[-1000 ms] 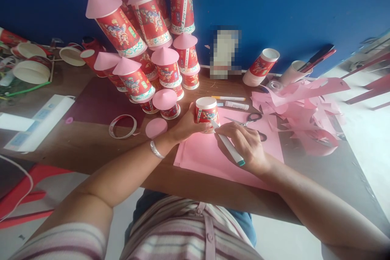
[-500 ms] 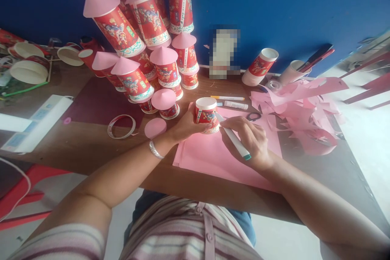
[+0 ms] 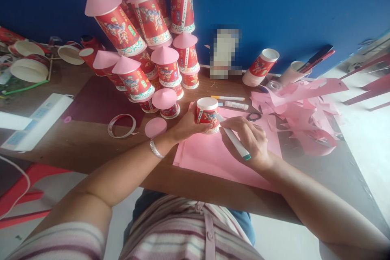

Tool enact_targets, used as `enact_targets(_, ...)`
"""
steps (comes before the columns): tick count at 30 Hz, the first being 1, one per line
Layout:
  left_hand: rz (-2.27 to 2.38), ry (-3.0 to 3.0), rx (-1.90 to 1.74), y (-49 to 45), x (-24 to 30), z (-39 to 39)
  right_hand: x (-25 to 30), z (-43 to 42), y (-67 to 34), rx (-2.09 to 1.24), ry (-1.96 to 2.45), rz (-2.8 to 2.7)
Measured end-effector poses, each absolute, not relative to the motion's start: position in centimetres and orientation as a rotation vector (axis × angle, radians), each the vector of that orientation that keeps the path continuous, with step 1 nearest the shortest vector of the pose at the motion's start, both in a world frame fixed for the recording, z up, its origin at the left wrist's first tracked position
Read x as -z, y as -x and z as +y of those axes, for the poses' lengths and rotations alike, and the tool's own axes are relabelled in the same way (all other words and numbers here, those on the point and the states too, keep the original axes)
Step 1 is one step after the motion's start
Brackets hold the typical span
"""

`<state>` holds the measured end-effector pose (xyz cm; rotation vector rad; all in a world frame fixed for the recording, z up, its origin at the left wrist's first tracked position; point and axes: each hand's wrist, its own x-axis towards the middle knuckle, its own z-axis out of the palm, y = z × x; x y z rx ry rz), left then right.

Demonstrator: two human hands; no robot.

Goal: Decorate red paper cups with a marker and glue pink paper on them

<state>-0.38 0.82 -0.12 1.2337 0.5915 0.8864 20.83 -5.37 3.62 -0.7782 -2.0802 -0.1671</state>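
My left hand (image 3: 189, 125) is closed round a short red paper cup (image 3: 207, 115) with a white rim and a printed figure. The cup is upright, its open mouth facing up, over the far edge of a stack of pink paper (image 3: 219, 152). In my right hand (image 3: 251, 138) is a white marker (image 3: 235, 143) with a green end, slanting up to the left. Its upper end meets the cup's right side; the exact contact is too small to make out. A pink paper disc (image 3: 155, 128) lies left of my left hand.
Several red cups with pink cone tops (image 3: 166, 67) stand at the back left. A cut paper ring (image 3: 122, 126) and a white power strip (image 3: 38, 122) lie to the left. Pink paper scraps (image 3: 307, 109), a pen cup (image 3: 294, 73), scissors (image 3: 253, 117) and a yellow marker (image 3: 228, 98) are rightward.
Almost nothing differs. The view has shifted very slightly; both hands keep the same hold on the cup and marker.
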Motion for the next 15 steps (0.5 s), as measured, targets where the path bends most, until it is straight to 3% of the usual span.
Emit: enact_targets(15, 0.742, -1.274, -0.883, 0.73, 0.52, 0.52, -3.21, -5.68, -20.43, 0.174, 0.738, -2.136)
